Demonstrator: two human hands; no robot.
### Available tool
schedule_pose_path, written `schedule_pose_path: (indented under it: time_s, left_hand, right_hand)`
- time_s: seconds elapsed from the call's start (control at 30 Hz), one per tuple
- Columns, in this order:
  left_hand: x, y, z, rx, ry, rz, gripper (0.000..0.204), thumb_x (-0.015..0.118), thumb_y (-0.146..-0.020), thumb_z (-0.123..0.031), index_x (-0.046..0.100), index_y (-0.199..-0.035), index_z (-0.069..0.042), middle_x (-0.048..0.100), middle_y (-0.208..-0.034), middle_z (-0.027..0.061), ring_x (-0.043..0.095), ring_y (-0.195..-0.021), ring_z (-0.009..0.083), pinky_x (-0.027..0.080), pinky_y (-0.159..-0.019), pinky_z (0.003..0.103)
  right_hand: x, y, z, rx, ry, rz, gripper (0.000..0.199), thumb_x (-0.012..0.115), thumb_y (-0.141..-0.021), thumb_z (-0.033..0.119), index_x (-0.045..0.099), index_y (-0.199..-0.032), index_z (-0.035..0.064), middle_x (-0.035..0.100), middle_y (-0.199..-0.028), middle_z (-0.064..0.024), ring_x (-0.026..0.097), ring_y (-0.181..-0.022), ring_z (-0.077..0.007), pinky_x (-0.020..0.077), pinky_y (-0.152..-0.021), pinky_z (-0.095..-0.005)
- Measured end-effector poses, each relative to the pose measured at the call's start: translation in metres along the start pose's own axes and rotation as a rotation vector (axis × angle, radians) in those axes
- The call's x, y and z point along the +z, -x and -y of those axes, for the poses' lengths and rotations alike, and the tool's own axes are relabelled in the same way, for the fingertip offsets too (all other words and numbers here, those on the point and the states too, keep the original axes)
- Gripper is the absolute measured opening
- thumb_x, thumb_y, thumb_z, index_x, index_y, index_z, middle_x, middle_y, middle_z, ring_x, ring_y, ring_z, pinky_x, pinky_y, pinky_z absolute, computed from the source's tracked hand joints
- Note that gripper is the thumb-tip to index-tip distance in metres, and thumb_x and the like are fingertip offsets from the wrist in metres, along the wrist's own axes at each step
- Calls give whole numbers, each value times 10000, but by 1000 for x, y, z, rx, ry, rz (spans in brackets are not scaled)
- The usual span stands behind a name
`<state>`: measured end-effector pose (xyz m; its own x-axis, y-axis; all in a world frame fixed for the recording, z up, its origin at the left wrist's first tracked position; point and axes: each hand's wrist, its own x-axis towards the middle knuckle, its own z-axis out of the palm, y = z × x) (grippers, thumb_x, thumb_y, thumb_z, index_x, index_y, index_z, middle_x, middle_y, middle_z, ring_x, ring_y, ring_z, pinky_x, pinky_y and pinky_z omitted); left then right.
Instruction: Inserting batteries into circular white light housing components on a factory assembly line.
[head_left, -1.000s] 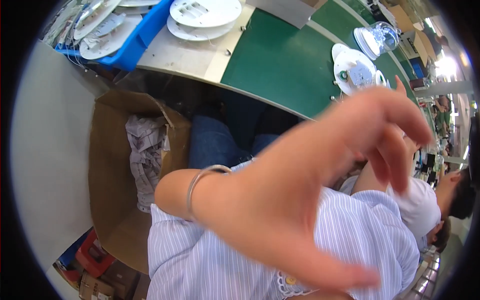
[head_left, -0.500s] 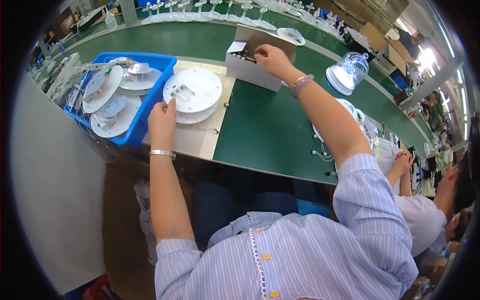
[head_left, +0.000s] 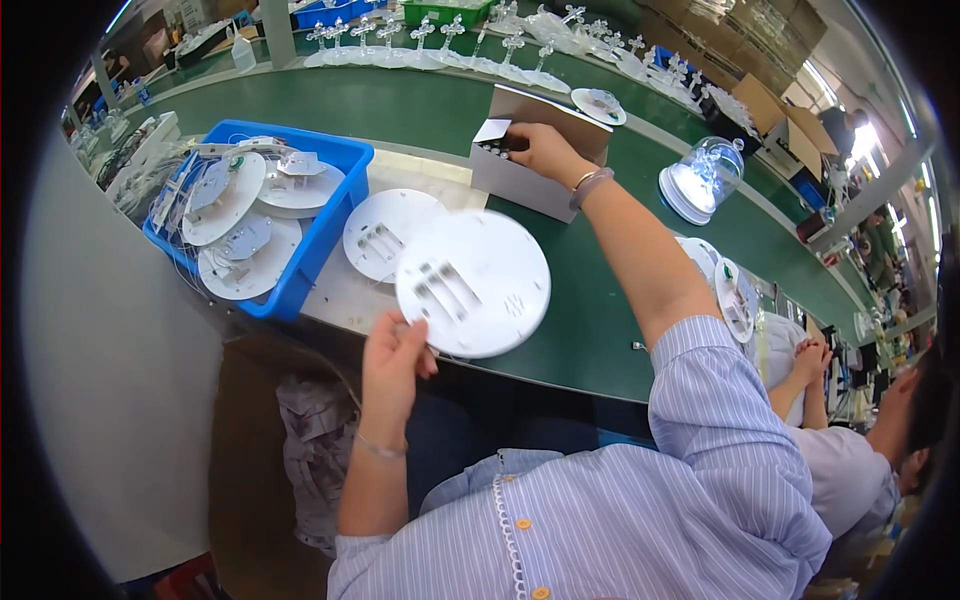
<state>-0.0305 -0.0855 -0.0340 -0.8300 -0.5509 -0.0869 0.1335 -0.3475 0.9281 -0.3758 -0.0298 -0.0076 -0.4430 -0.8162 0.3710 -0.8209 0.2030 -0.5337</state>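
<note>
- Left hand (head_left: 392, 355): pinching the near-left rim of a white, round, plastic-looking disc (head_left: 505, 285), thumb on top; the disc is hanging over the bench's near edge, slotted recess facing up.
- Change: the disc, lying on its stack a moment ago with the hand at its edge, is now being held clear.
- Meaning, by judgement: the piece is no longer resting on the stack and is depending on the left hand's grip alone.
- Right hand (head_left: 540, 150): reaching into an open white cardboard box (head_left: 525, 190), as before; fingertips are hiding, so whether it is gripping anything cannot be told.
- Second white slotted disc (head_left: 372, 225): lying on the bench, partly behind the held one.
- Blue plastic bin (head_left: 318, 255): standing leftward, holding wired white discs (head_left: 225, 205).
- Clear glowing dome (head_left: 700, 180): standing right, beyond the right forearm.
</note>
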Motion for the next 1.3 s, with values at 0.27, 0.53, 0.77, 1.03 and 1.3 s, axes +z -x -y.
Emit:
schedule_pose_path:
  time_s: [0.27, 0.53, 0.77, 1.03, 1.3]
  left_hand:
    - [8, 14, 51, -91, 0, 94, 135, 487, -833, -135, 426, -864, -18, 532, -600, 30, 462, -444, 56, 328, -403, 157]
    - [16, 19, 50, -341, 36, 133, 172, 493, -817, -166, 477, -917, -27, 597, -705, 78, 547, -498, 93, 410, -433, 163]
    - [29, 27, 62, -398, 43, 98, 221, 508, -803, -175, 482, -972, -35, 575, -711, 49, 550, -502, 101, 422, -413, 183]
    - [36, 29, 64, -363, 23, 133, 214, 470, -829, -190, 480, -995, -54, 608, -772, 82, 559, -547, 86, 421, -467, 168]
    - [47, 37, 67, -385, 5, 177, 202, 482, -829, -202, 494, -967, -55, 618, -807, 107, 579, -573, 104, 431, -476, 179]
  right_hand:
    - [3, 0, 13, 66, 133, -8, 193, 581, -702, 128, 588, -837, -10, 593, -734, -140, 559, -654, -227, 440, -637, -297]
    - [-18, 38, 33, 81, 61, -321, 270, 505, -798, 245, 534, -852, -18, 567, -690, -154, 550, -629, -273, 434, -572, -333]
    - [-12, 107, 58, 626, -2118, -85, 267, 475, -787, 274, 428, -632, 61, 273, -521, 17, 264, -461, -87, 240, -404, -201]
    - [8, 164, 48, 721, -2377, -52, 225, 459, -764, 257, 413, -627, 84, 384, -593, 1, 370, -507, -91, 311, -394, -180]
    - [4, 176, 92, 780, -1454, 30, 223, 578, -772, 281, 506, -768, 70, 518, -632, -16, 380, -434, -28, 265, -344, -141]
